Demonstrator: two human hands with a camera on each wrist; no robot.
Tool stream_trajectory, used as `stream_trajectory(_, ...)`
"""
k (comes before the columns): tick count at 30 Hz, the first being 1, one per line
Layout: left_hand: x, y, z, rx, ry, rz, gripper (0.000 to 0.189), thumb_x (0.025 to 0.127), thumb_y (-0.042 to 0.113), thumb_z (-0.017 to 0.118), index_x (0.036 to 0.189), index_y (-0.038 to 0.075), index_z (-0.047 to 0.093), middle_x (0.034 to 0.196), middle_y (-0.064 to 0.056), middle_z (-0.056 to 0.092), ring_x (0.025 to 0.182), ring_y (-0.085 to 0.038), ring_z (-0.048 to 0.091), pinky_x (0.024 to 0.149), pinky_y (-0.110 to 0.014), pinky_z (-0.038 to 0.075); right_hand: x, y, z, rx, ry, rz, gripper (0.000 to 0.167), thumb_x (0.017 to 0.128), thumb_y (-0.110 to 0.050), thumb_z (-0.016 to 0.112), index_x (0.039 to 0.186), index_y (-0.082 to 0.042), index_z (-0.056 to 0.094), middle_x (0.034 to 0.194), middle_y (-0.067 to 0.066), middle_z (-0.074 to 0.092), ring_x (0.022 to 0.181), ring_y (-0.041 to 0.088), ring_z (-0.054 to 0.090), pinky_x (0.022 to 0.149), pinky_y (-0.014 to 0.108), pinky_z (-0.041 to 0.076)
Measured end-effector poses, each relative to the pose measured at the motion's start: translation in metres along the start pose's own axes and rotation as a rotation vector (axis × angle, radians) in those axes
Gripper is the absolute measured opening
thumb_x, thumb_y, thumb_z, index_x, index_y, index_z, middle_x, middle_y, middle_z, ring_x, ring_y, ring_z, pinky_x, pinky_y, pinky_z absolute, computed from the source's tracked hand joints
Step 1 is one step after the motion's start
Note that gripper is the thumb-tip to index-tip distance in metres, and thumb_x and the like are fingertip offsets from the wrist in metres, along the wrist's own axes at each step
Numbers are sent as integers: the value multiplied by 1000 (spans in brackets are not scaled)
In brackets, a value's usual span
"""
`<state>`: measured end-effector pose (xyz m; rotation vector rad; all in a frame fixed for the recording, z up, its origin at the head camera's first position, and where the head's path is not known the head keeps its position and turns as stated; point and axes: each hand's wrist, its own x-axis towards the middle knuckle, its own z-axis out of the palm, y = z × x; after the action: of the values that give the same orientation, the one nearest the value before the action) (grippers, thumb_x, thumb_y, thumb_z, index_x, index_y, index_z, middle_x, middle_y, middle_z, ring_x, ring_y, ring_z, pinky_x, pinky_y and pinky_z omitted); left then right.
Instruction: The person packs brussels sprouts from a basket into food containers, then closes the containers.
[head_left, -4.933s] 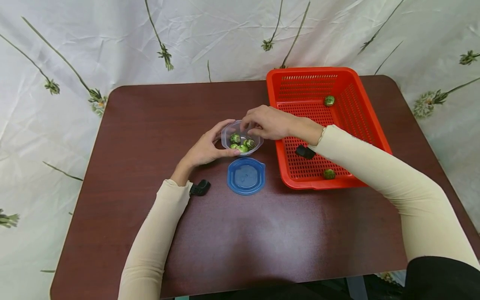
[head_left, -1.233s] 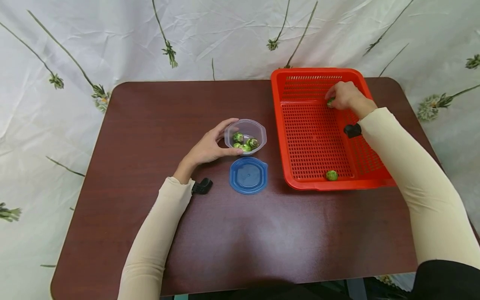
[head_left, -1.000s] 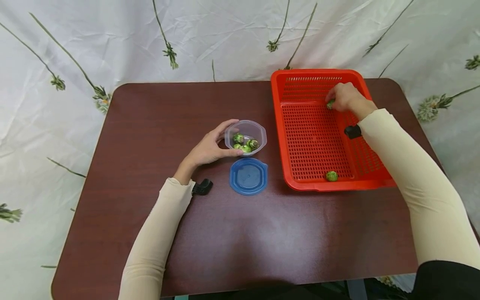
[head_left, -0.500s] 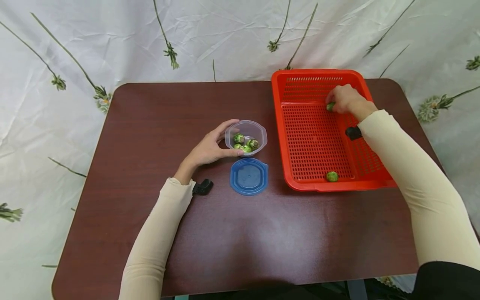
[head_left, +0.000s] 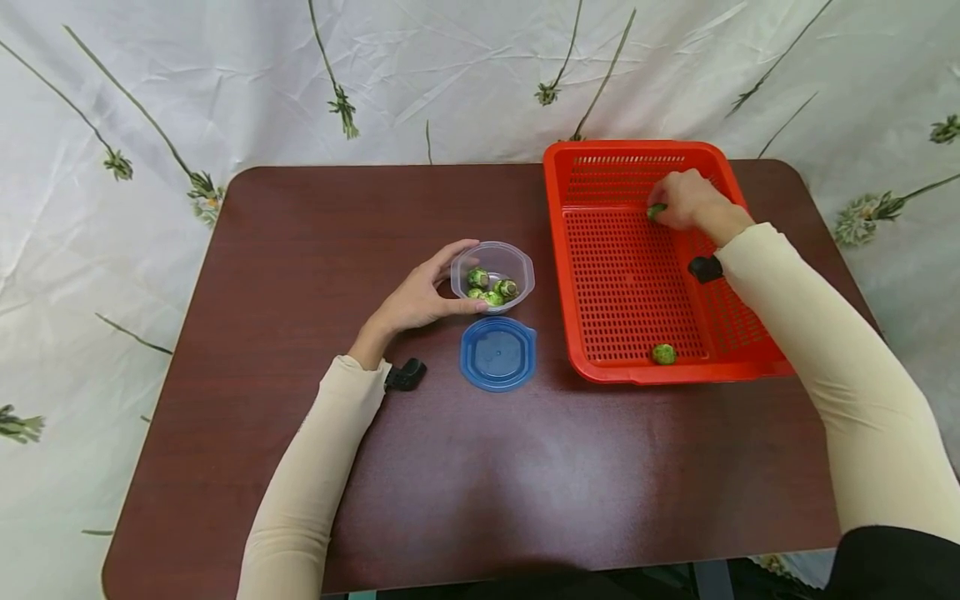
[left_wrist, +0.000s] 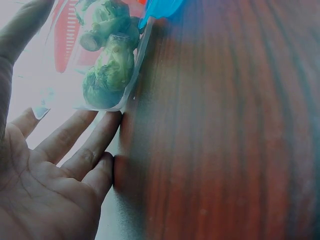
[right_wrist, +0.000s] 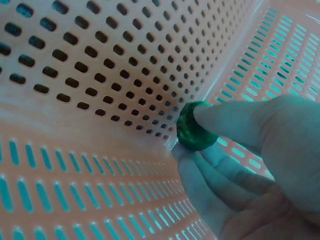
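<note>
My left hand (head_left: pixel 412 296) holds a small clear plastic container (head_left: pixel 504 253) between thumb and fingers. Several Brussels sprouts (head_left: pixel 506 288) lie inside it; the left wrist view shows sprouts (left_wrist: pixel 111 72) through its clear wall. Inside the red plastic basket (head_left: pixel 615 283), my right hand (head_left: pixel 690 202) pinches one Brussels sprout (head_left: pixel 656 211) near the far right corner. The right wrist view shows thumb and fingertips around this sprout (right_wrist: pixel 192 132). Another sprout (head_left: pixel 663 353) lies at the basket's near side.
A blue lid (head_left: pixel 497 354) lies flat on the brown table (head_left: pixel 315 250), just in front of the container. The basket stands to the right of both, its walls raised. Behind the table hangs a white cloth (head_left: pixel 450 75) with a flower print.
The right hand has gone from over the container to the basket's far right and taken hold of the sprout there. Lately it shifts slightly left with it. The left hand keeps its hold.
</note>
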<state>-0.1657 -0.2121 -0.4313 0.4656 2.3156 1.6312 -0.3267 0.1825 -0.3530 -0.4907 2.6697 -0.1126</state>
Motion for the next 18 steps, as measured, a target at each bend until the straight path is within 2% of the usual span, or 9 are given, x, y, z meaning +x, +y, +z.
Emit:
stream_trajectory(5,0,-1,1,10,6,10,86,82,21,85,153,31,37,146,-3,53,138,-19,49,115,-45,35,-3,-3,-2,46,13,-28,35,98,-15,57,126,5,62,125,31,61,109,42,58,91,54,49)
stream_trajectory(13,-1,-2,1,22,9,9,87,81,25,85,153,32,37,145,-2,54,137,-17,49,114,-44,37,-7,-13,-5,65,36,-82,35,100,-17,57,128,3,63,128,29,62,111,42,59,92,54,49)
stream_trajectory(15,0,-2,1,24,6,8,87,82,25,85,153,32,36,145,-2,54,138,-17,49,114,-45,37,-9,-16,-7,59,44,-98,34,100,-17,57,128,3,64,127,28,62,111,42,59,92,54,49)
stream_trajectory(18,1,-2,0,26,4,8,86,82,25,85,153,32,36,146,-2,53,138,-17,49,114,-45,37,-13,-22,-9,49,60,-132,34,100,-16,57,128,2,64,124,27,65,99,38,61,85,49,50)
